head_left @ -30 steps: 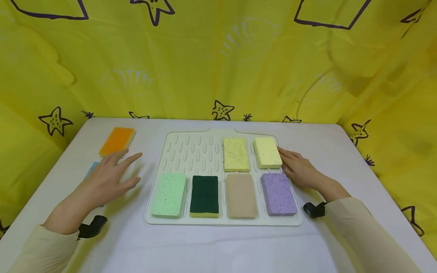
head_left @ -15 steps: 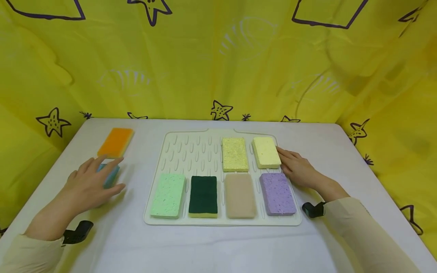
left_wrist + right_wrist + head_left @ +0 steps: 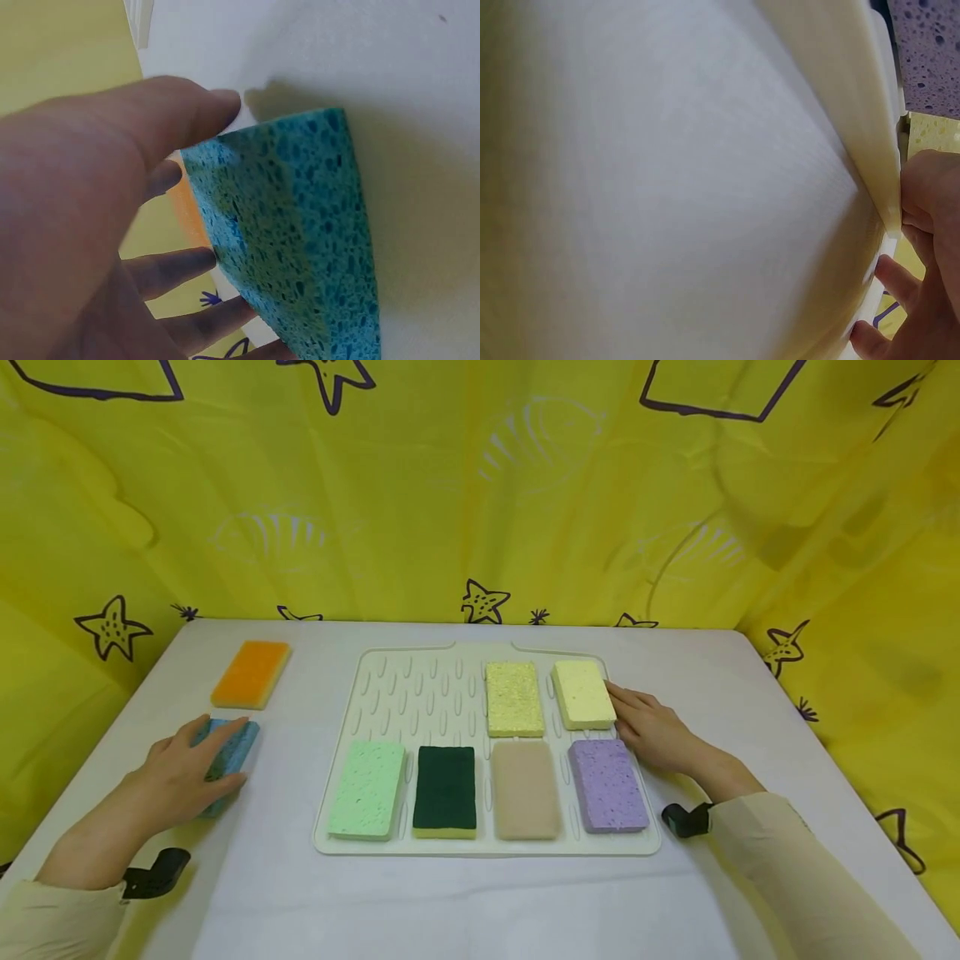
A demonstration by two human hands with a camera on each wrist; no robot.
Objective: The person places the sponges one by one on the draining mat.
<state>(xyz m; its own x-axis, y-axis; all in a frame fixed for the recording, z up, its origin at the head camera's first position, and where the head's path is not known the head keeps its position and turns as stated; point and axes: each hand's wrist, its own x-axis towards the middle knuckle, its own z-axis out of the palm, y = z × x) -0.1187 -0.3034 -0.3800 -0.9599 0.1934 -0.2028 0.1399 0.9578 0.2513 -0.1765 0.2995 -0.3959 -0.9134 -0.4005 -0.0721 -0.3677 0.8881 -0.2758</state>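
Observation:
My left hand (image 3: 176, 772) reaches over a blue sponge (image 3: 238, 745) at the left of the table, its fingers spread. In the left wrist view, the fingertips (image 3: 201, 257) meet one long side of the blue sponge (image 3: 315, 217), and the thumb tip is right by its short edge. My right hand (image 3: 660, 735) rests at the right edge of a cream ribbed tray (image 3: 401, 693), its fingertips by a pale yellow sponge (image 3: 583, 695). The right wrist view shows that hand's thumb and fingertips at the tray's rim, with a purple sponge (image 3: 930, 56) above them.
An orange sponge (image 3: 251, 674) lies behind the blue one. The tray also bears a speckled yellow sponge (image 3: 514, 699), a mint green one (image 3: 367, 789), a dark green one (image 3: 444, 787) and a beige one (image 3: 527, 791). A yellow patterned curtain (image 3: 420, 502) hangs behind the table.
My left hand has moved left and slightly nearer to me, and it now lies over the blue sponge, more of which shows. My right hand stays at the tray's edge.

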